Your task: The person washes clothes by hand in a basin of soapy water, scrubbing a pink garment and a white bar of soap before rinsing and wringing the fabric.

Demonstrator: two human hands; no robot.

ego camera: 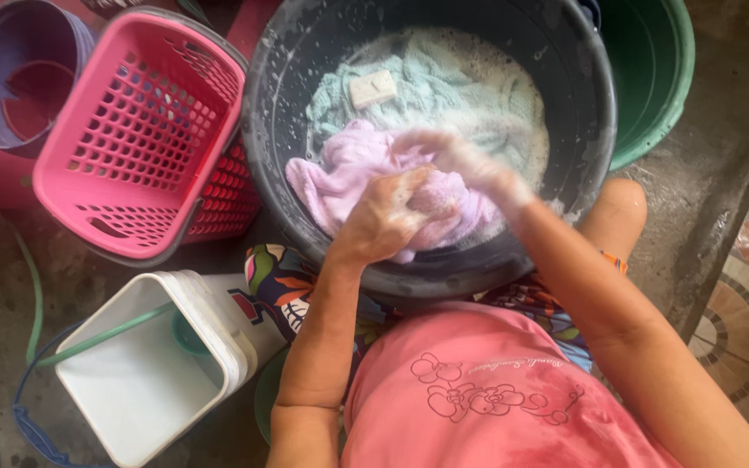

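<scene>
The left hand (389, 217) had its fingers clamped on a soapy lilac cloth (348, 178); the right hand (461, 160), blurred, pressed on it, its grip impossible to tell. The cloth lay against the near wall of a dark wash basin (288, 78), beside a pale green towel (470, 87). A pink laundry basket (145, 130) stood just left.
</scene>
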